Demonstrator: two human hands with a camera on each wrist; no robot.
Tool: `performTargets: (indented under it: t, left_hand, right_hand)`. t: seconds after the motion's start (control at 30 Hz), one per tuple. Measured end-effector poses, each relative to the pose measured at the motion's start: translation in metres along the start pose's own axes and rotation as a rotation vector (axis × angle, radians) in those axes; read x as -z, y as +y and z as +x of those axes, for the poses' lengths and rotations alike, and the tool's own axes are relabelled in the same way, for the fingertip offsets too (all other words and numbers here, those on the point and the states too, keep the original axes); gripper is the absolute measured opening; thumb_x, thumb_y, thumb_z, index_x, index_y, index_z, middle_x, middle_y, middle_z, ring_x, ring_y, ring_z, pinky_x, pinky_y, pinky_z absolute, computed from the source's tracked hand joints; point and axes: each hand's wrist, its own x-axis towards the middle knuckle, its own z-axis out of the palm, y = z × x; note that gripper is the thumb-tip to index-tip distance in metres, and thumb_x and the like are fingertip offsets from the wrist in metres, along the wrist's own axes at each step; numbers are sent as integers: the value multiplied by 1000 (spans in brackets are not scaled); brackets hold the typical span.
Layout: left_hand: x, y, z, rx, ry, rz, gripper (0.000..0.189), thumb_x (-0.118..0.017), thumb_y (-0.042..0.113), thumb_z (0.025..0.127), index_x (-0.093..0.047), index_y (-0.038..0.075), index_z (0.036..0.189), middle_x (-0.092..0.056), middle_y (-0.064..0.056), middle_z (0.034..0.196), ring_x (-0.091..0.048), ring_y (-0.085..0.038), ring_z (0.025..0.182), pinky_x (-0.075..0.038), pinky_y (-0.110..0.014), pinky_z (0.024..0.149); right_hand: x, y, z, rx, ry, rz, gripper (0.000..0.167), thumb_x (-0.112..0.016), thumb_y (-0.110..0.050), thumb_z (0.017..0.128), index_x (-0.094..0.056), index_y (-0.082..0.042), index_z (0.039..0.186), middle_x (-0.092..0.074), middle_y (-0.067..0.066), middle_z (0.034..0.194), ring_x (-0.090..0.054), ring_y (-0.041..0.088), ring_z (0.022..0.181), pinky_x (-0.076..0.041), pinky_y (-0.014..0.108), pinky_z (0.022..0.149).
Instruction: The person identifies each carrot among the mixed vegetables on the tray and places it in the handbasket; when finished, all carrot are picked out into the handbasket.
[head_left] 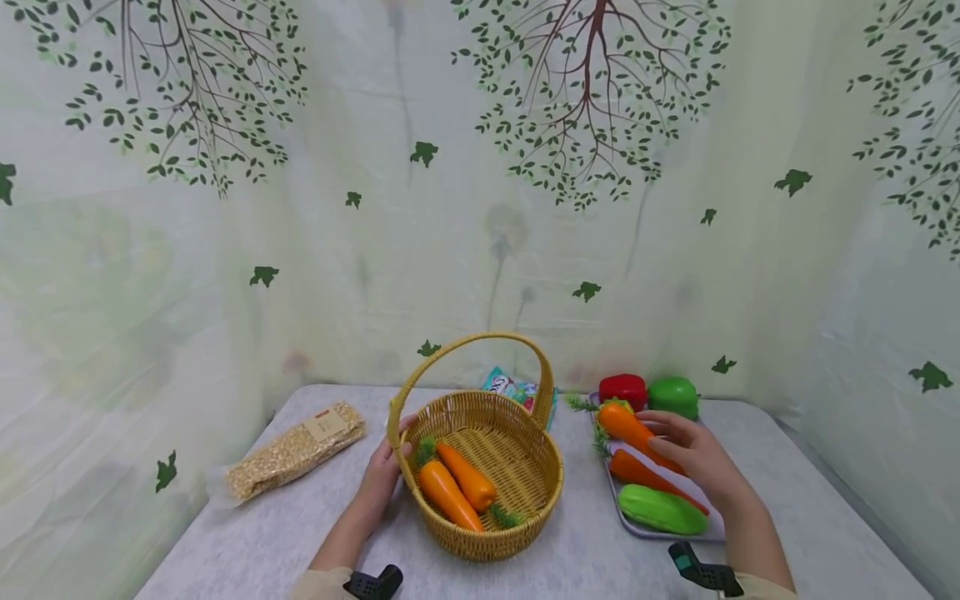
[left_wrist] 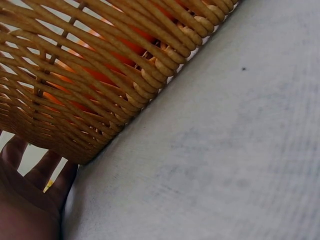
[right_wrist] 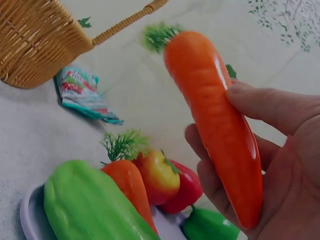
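My left hand [head_left: 381, 479] rests against the left side of a woven wicker basket [head_left: 551, 492] with a tall handle. In the left wrist view its fingers extend along the basket's lower wall. Two orange carrots [head_left: 447, 497] with green tops lie inside the basket. Over on the right, my right hand [head_left: 708, 458] grips another carrot [right_wrist: 215, 120] between thumb and fingers, above a tray [head_left: 637, 530]. The tray bears one more carrot [head_left: 648, 477], a long green vegetable [head_left: 663, 510], a red bell pepper [head_left: 622, 388], a green bell pepper [head_left: 673, 396] and a yellow-red fruit [right_wrist: 157, 177].
A clear bag of oat-like flakes [head_left: 296, 454] lies at the table's left. Behind the basket is a small teal packet [right_wrist: 80, 95], partly hidden in the head view. A leaf-printed curtain [head_left: 495, 208] hangs along the back of the table.
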Motion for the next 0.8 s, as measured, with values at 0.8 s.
performTargets:
  t: [0.8]
  left_hand:
    - [0,4,-1,34,-6,-11,49,-45,35,104,-40,27,152,-35,-5,162,-21,-27,154,-15,-57,122]
  right_hand:
    - [-46,-35,7,72,-248,123,48,-63,-34,97,-56,-16,141,-59,21,135,-62,29,97,-58,36,73]
